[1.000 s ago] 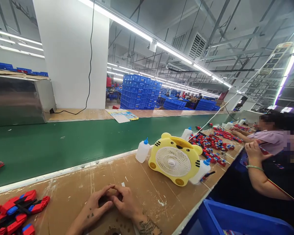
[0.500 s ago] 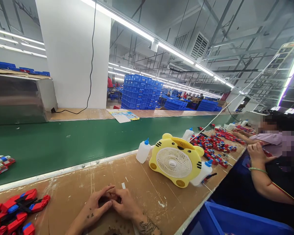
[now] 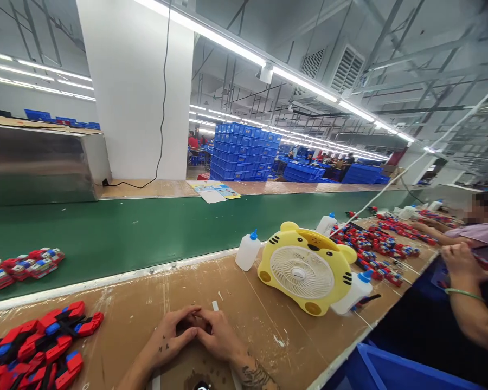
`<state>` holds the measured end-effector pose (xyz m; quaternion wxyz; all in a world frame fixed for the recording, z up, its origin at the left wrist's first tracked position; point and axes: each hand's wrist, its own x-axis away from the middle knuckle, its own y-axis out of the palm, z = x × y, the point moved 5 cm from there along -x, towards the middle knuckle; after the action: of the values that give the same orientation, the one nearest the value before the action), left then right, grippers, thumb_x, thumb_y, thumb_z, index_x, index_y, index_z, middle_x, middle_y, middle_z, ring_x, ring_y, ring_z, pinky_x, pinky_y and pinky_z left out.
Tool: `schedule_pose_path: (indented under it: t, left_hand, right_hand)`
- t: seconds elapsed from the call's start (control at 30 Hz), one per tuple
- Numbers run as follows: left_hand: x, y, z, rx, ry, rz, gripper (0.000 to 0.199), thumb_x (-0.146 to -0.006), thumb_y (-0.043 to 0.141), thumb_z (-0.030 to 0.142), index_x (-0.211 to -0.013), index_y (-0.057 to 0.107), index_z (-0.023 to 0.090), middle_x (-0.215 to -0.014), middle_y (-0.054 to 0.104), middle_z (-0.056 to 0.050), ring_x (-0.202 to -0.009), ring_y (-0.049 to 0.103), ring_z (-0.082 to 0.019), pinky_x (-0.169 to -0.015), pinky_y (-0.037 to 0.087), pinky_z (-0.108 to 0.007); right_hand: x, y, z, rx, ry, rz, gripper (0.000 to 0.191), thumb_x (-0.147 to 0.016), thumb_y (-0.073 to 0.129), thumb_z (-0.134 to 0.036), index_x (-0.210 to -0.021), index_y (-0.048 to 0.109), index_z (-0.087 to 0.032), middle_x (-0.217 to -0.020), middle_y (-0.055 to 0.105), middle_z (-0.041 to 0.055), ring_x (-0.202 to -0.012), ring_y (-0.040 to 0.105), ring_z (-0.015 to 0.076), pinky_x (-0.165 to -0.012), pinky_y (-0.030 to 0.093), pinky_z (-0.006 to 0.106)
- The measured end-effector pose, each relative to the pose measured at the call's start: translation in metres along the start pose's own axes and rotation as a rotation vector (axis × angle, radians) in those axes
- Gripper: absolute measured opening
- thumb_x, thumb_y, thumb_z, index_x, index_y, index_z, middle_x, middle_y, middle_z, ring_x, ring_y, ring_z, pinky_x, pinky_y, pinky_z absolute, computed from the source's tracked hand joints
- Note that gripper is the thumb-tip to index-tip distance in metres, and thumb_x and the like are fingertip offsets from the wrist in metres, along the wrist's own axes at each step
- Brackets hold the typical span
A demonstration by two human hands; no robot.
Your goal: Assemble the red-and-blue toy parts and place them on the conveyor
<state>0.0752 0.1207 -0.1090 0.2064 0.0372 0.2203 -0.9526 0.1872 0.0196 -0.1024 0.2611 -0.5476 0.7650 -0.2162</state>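
My left hand and my right hand rest together over the near edge of the brown tabletop. Their fingertips and thumbs meet, leaving a dark hollow between the palms. Each thumb stands apart from its fingers, and no object shows in either hand; the inner fingers are partly hidden. Just below them lies a wet-spotted brown surface with a small shiny round metal part. Left of my hands is a pile of red, blue and black plastic toy parts. A small white strip lies beyond my fingers.
A yellow animal-faced fan stands right of centre, among white bottles with blue caps. Behind runs a green conveyor belt carrying more toy parts. A blue crate is at lower right. Co-workers' hands are farther right.
The view has turned slightly left, so things appear shifted right. More toy parts show on the belt at left. My hands keep the same joined pose.
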Motion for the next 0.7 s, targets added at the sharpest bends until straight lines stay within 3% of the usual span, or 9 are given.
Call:
schedule_pose_path:
  t: [0.17,0.27,0.37,0.7]
  left_hand:
    - [0.003,0.001,0.023,0.08,0.06,-0.023,0.052,-0.087,0.061,0.04,-0.133,0.058,0.016,-0.107,0.073,-0.007,-0.099,0.067,-0.022,-0.096,0.05,-0.034]
    - [0.004,-0.004,0.02,0.04,0.007,0.005,0.051,-0.078,0.072,0.039,-0.124,0.066,0.018,-0.106,0.074,-0.007,-0.094,0.068,-0.022,-0.089,0.052,-0.031]
    - [0.009,-0.006,0.016,0.04,-0.02,0.018,0.055,-0.075,0.076,0.041,-0.125,0.067,0.019,-0.106,0.074,-0.007,-0.093,0.069,-0.022,-0.086,0.053,-0.031]
    - [0.008,0.002,0.004,0.072,0.009,0.017,0.063,-0.077,0.074,0.042,-0.134,0.059,0.022,-0.11,0.073,-0.009,-0.103,0.068,-0.025,-0.092,0.052,-0.034]
  right_hand:
    - [0.004,0.0,0.002,-0.038,0.03,0.007,0.048,-0.087,0.058,-0.038,-0.131,0.062,-0.021,-0.081,0.074,0.004,-0.069,0.062,0.0202,-0.067,0.05,0.029]
    - [0.003,0.004,0.007,-0.083,0.036,-0.093,0.046,-0.09,0.052,-0.048,-0.123,0.069,-0.02,-0.091,0.077,0.008,-0.076,0.068,0.024,-0.071,0.054,0.032]
    - [0.002,0.004,0.012,-0.104,0.054,-0.109,0.054,-0.088,0.053,-0.055,-0.127,0.066,-0.021,-0.1,0.077,0.0099,-0.085,0.071,0.0263,-0.076,0.056,0.033]
    - [0.003,0.002,0.015,-0.084,0.095,-0.033,0.055,-0.077,0.06,-0.064,-0.114,0.074,-0.026,-0.071,0.075,0.0046,-0.066,0.07,0.0258,-0.061,0.058,0.033]
